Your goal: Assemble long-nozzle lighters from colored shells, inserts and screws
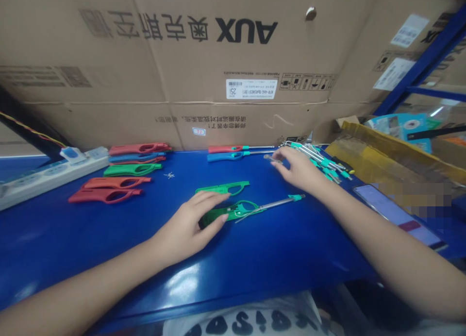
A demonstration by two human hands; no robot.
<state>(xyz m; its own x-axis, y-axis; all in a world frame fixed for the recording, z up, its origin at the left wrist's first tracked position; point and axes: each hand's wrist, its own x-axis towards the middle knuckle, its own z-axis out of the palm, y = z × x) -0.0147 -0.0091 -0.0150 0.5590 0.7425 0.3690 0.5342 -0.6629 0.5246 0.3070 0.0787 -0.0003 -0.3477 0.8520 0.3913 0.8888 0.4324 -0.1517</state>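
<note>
My left hand [198,219] is closed around the handle end of a green gas lighter's open half casing [233,213], with a teal trigger and a metal tube pointing right. A teal piece [296,197] sits near the tube's end, and a thin wire crosses the casing. Just behind lies the matching green half shell [222,187]. My right hand [296,166] is pinched at the back right, with a small slim part [272,159] at its fingertips, too small to name. Beside it lies a pile of metal lighter tubes with teal ends [320,159], partly hidden by the hand.
Red, blue, green and orange lighter casings [127,169] lie at the left by a white power strip [54,176]. A red lighter [225,149] and a blue lighter [227,156] lie at the back. A phone [396,217] lies right; a cardboard wall [174,83] stands behind.
</note>
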